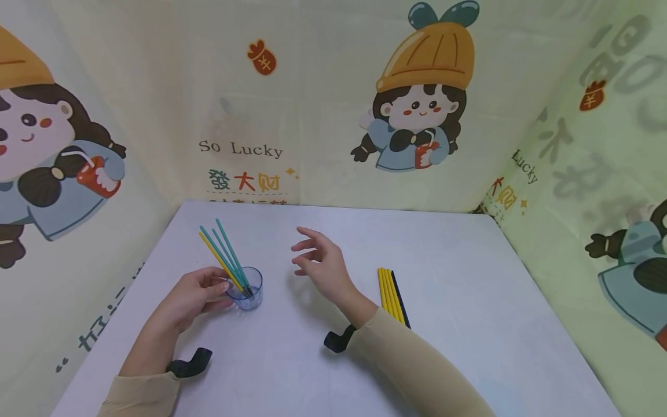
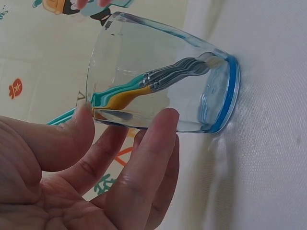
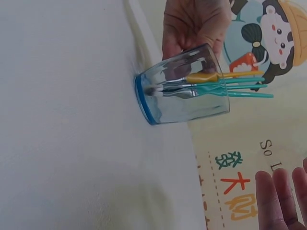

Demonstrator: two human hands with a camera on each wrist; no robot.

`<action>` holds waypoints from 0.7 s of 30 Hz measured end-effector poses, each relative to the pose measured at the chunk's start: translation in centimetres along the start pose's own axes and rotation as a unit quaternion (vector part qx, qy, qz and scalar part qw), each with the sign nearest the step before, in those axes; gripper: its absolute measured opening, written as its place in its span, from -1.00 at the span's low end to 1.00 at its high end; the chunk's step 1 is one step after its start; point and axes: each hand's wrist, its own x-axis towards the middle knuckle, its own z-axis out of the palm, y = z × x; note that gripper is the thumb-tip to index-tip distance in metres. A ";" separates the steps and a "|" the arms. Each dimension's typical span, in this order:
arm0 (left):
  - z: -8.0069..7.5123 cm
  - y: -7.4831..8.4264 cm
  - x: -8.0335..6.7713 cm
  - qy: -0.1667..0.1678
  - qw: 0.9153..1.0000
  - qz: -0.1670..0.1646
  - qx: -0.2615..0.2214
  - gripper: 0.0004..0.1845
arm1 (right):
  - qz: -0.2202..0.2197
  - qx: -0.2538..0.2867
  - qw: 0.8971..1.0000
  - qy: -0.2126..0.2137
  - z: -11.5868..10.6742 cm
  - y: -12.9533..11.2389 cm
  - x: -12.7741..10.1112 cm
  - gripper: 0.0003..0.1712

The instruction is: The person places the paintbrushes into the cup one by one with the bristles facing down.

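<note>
A clear cup with a blue base [image 1: 252, 298] stands upright on the table, left of the middle. My left hand [image 1: 200, 292] holds it from the left, with the thumb by the rim and fingers against the side wall [image 2: 158, 129]. Three teal paintbrushes [image 1: 227, 249] and one yellow paintbrush [image 1: 216, 255] lean in the cup, bristles down and handles sticking out over the rim. Right of the cup, my right hand [image 1: 323, 263] hovers above the table, its fingers loosely bent and holding nothing. In the right wrist view, only fingertips [image 3: 283, 201] of that hand show.
Several yellow sticks [image 1: 389, 292] and a black stick [image 1: 400, 298] lie side by side at the right, their near ends hidden by the right sleeve [image 1: 411, 359]. A printed cloth [image 1: 323, 116] hangs behind the white table [image 1: 469, 301].
</note>
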 end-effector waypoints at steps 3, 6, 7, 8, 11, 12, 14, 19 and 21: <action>0.0 0.0 0.0 -0.003 1.000 0.002 -0.002 -0.54 | 0.000 -0.001 1.000 0.005 -0.6 -0.1 -0.4 -0.24; -0.1 0.0 0.0 -0.005 1.000 0.004 -0.005 -0.54 | 0.001 -0.002 1.000 0.006 -1.2 0.0 -0.7 -0.25; -0.1 0.0 0.0 -0.006 1.000 0.004 -0.007 -0.54 | 0.001 -0.002 1.000 0.005 -1.4 0.0 -0.8 -0.26; -0.1 0.0 0.0 -0.006 1.000 0.004 -0.008 -0.54 | 0.002 -0.002 1.000 0.004 -1.6 0.0 -0.9 -0.26; -0.2 0.0 0.0 -0.007 1.000 0.003 -0.007 -0.53 | 0.006 -0.010 1.000 -0.002 -2.0 0.0 -1.2 -0.28; -0.2 -0.1 0.0 -0.006 1.000 0.003 -0.007 -0.53 | 0.007 -0.013 1.000 -0.004 -2.2 0.0 -1.3 -0.29; -0.2 -0.1 0.0 -0.007 1.000 0.005 -0.007 -0.52 | 0.011 -0.020 1.000 -0.004 -2.4 0.0 -1.6 -0.30; -0.2 -0.2 0.1 -0.008 1.000 0.006 -0.009 -0.52 | 0.016 -0.030 0.999 0.005 -3.2 0.0 -2.1 -0.29; -0.1 -0.2 0.1 -0.007 1.000 0.006 -0.008 -0.52 | 0.018 -0.029 0.999 0.010 -3.6 0.0 -2.3 -0.29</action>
